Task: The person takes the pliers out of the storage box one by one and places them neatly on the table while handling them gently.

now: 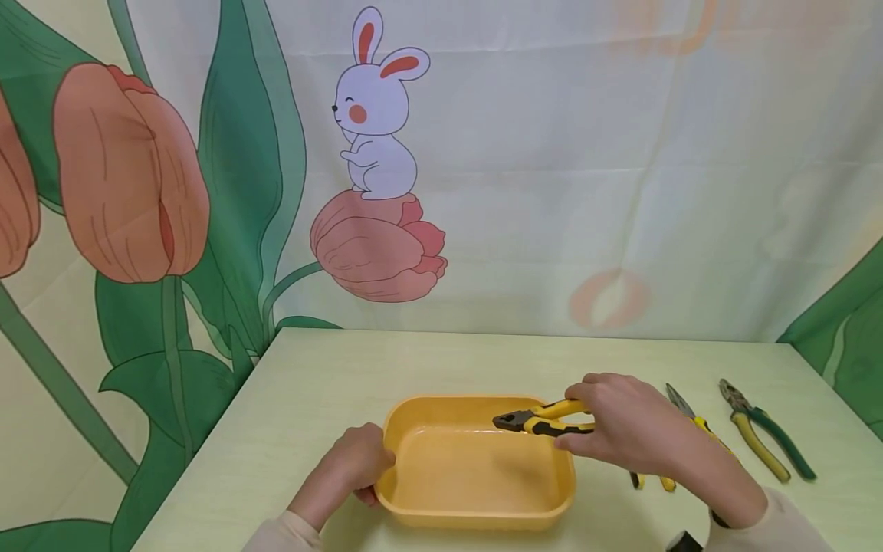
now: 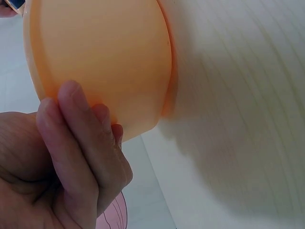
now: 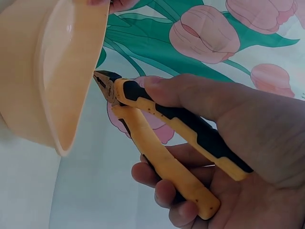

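Observation:
A yellow plastic tray (image 1: 476,517) stands on the table with nothing lying in it. My left hand (image 1: 359,460) grips its left end, thumb over the rim and fingers against the outer wall; the left wrist view shows those fingers (image 2: 76,138) on the tray's side. Above the tray's right end, my right hand (image 1: 631,425) holds combination pliers (image 1: 545,419) with yellow and black handles. Their dark head points left over the tray. In the right wrist view the pliers (image 3: 162,152) have their handles spread between thumb and fingers.
To the right lie yellow-and-black long-nose pliers (image 1: 679,400), partly hidden by my right forearm, and pliers with green and yellow handles (image 1: 776,441). A dark object (image 1: 684,542) shows at the bottom edge. Behind the table (image 1: 331,368) hangs a printed curtain (image 1: 517,192).

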The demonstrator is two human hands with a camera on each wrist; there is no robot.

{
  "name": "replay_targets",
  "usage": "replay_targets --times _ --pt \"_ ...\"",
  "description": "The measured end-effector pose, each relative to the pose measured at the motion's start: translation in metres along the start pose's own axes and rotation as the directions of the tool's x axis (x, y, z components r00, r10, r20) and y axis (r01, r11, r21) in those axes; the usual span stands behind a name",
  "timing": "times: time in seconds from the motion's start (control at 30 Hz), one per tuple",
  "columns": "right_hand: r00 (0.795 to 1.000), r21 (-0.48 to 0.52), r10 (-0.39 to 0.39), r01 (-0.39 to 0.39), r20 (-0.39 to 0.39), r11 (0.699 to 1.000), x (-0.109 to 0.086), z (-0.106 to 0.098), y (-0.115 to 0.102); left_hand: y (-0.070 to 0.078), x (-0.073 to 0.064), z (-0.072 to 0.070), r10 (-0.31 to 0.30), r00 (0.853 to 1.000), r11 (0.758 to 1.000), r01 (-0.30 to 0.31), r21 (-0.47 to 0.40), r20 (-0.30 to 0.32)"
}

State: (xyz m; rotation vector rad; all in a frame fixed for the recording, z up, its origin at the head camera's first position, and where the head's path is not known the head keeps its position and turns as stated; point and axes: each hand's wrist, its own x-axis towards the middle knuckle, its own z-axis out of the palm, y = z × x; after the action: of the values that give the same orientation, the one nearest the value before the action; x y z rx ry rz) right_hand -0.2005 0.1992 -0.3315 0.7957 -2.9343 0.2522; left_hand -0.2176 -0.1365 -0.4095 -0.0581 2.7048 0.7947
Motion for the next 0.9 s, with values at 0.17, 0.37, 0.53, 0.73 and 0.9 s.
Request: replay_targets --times 0.17,0.37,0.53,0.73,0.9 --pt "0.999 -0.014 0.026 -0.026 -0.037 1.0 -0.003 -0.005 0.005 0.0 0.0 0.0 0.003 1.0 1.0 -0.003 0.003 0.0" --pt "0.997 -0.026 0.068 -0.069 -0.044 0.997 -0.007 -0.011 0.01 0.0 -0.001 0.0 0.005 1.0 1.0 -0.005 0.003 -0.003" --pt "0.993 -0.035 0.104 -0.105 -0.053 0.994 -0.01 -0.016 0.015 -0.001 0.0 0.0 0.005 1.0 1.0 -0.005 0.002 -0.002" --pt "0.985 -0.036 0.164 -0.166 -0.057 0.985 -0.014 -0.021 0.023 0.0 -0.001 0.0 0.004 1.0 1.0 -0.004 0.007 -0.006" --pt "0.979 -0.035 0.2 -0.202 -0.043 0.979 -0.018 -0.022 0.029 0.001 -0.001 -0.001 0.005 1.0 1.0 -0.005 0.014 -0.006"
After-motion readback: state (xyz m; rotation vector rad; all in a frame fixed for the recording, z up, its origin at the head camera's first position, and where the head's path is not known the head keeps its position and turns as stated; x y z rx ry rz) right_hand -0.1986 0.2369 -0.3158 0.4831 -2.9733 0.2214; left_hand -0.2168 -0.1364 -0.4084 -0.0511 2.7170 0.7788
